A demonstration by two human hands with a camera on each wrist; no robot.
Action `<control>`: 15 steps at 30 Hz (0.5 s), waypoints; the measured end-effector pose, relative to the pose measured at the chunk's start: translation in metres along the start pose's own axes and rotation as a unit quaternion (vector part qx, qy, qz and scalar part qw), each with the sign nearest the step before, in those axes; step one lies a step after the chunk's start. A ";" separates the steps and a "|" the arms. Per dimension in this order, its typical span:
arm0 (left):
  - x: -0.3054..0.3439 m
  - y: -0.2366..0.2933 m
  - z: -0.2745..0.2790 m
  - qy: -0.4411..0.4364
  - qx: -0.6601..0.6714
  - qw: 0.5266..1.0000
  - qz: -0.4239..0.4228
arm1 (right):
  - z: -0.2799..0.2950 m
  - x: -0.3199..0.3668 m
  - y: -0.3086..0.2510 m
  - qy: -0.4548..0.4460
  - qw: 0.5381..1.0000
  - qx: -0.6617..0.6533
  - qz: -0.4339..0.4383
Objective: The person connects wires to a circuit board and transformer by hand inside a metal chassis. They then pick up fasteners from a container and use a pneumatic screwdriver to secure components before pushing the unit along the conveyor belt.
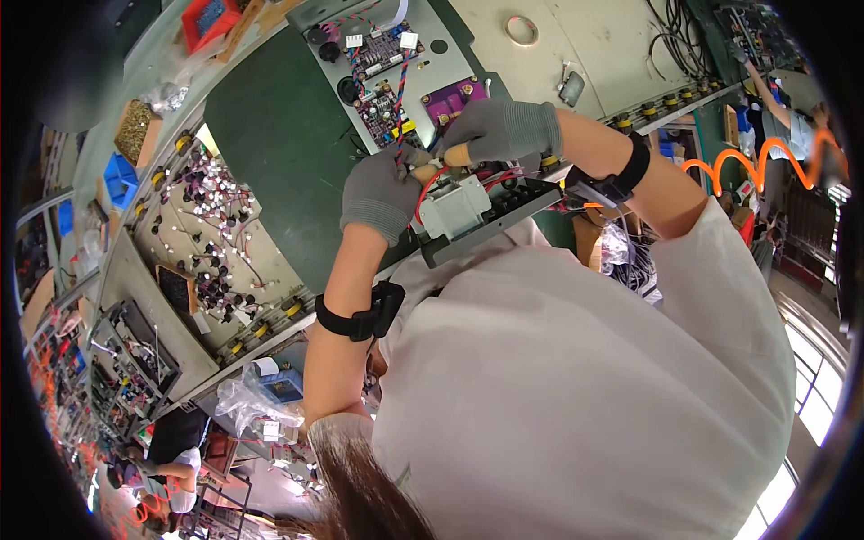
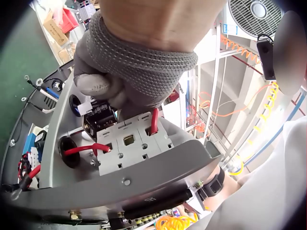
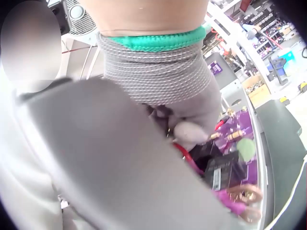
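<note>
Both hands wear grey knit gloves and meet behind a pale grey terminal block (image 2: 129, 143) in a metal chassis (image 1: 495, 220). My left hand (image 1: 382, 193) is bent over the block's back edge, its fingers curled close to a black component (image 2: 99, 118). From the other side, my right hand (image 1: 504, 130) reaches in with bent fingers, its fingertips close to the left hand's. A red wire (image 1: 420, 202) loops up from the block to the fingertips; what either hand pinches is hidden, so I cannot tell. A purple circuit board (image 1: 453, 99) lies just beyond the right hand.
Circuit boards (image 1: 382, 54) with twisted wires sit on the chassis's far plate. A green mat (image 1: 270, 135) covers the bench at left, beside a heap of small wired connectors (image 1: 211, 216). A tape roll (image 1: 522, 31) and black cables (image 1: 679, 40) lie at the far right.
</note>
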State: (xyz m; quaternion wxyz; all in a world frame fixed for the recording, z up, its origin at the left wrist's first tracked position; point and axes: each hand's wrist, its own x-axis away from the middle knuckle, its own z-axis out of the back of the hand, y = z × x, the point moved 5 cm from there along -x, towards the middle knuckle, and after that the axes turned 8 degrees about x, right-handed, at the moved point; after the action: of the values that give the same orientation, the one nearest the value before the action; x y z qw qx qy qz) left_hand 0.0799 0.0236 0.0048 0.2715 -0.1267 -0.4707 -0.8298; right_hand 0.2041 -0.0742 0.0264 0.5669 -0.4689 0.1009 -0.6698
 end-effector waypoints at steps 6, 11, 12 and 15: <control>0.003 -0.008 -0.006 0.082 0.092 0.991 0.046 | -0.002 -0.003 0.006 -0.025 0.983 -0.091 -0.156; 0.020 -0.026 -0.004 0.231 0.275 0.933 0.037 | 0.002 -0.002 -0.006 0.103 0.977 0.160 -0.094; 0.022 -0.035 -0.003 0.258 0.325 0.908 0.057 | 0.003 -0.003 -0.008 0.098 0.977 0.164 -0.092; 0.018 -0.055 -0.012 0.232 0.357 0.901 0.085 | 0.000 -0.006 -0.009 0.053 0.980 0.133 -0.136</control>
State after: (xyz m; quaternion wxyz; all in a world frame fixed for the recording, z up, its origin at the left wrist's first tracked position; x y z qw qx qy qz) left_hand 0.0348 0.0295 -0.0323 0.4693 0.1351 -0.6471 -0.5855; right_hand 0.1973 -0.0665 0.0293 0.5220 -0.3622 -0.0239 -0.7718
